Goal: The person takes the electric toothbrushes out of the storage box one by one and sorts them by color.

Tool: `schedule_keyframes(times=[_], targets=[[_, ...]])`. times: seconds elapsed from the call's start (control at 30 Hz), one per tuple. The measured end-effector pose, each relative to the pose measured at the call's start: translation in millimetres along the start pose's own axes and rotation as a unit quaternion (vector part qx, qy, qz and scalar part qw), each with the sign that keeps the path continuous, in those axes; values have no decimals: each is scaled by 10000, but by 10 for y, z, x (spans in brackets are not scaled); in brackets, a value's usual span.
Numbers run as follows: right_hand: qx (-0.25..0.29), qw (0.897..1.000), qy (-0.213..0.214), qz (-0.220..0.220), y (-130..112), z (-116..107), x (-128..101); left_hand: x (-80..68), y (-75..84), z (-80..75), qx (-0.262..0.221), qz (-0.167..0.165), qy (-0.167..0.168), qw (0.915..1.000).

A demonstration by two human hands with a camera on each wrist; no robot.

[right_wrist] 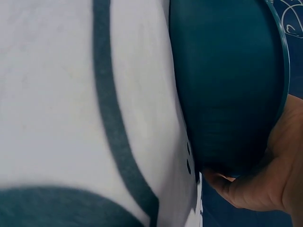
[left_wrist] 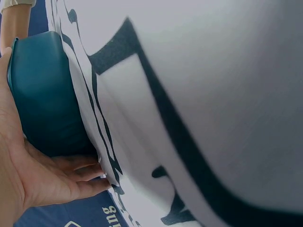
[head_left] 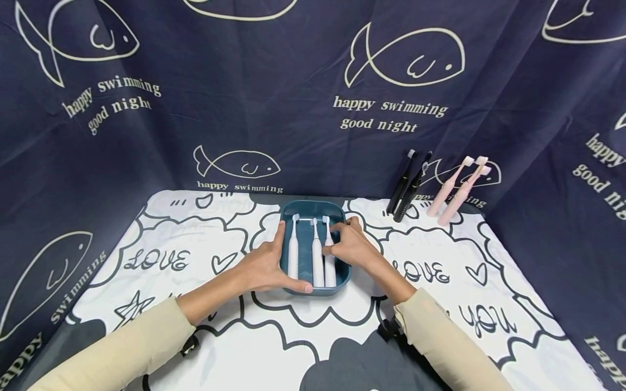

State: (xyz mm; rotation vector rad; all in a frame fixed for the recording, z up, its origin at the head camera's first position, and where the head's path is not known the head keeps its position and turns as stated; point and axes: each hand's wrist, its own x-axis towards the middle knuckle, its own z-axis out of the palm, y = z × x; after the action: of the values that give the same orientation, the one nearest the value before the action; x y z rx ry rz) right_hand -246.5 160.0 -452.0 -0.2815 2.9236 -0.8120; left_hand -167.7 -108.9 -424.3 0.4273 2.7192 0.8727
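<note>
A dark teal tray (head_left: 304, 255) with rounded corners lies on the table, holding 3 white electric toothbrushes, heads away from me. One toothbrush (head_left: 293, 255) lies at the left; another (head_left: 317, 263) and the rightmost toothbrush (head_left: 330, 271) are close together at the right. My left hand (head_left: 264, 266) rests against the tray's left side, fingers extended and thumb across the front rim; the left wrist view shows its fingers along the outer wall. My right hand (head_left: 351, 243) reaches over the right rim, thumb and index finger pinching the rightmost toothbrush. In the right wrist view, other fingers touch the outer wall.
Black electric toothbrushes (head_left: 409, 190) lean on the back curtain (head_left: 303, 98) at the right. Pink electric toothbrushes (head_left: 457, 198) stand beside them, also leaning. A white cloth (head_left: 195, 304) printed with dark drawings covers the table.
</note>
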Motion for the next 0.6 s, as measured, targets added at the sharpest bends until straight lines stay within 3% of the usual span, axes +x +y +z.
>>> schedule_keyframes(times=[0.17, 0.37, 0.6], targets=[[-71, 9997, 34, -214, 34, 15, 29, -2, -6, 5, -27, -24, 3, 10000], [217, 9997, -126, -82, -87, -91, -54, -4, -2, 9, -22, 45, 67, 10000], [522, 9986, -15, 121, 105, 94, 73, 2, -11, 15, -8, 63, 30, 10000]])
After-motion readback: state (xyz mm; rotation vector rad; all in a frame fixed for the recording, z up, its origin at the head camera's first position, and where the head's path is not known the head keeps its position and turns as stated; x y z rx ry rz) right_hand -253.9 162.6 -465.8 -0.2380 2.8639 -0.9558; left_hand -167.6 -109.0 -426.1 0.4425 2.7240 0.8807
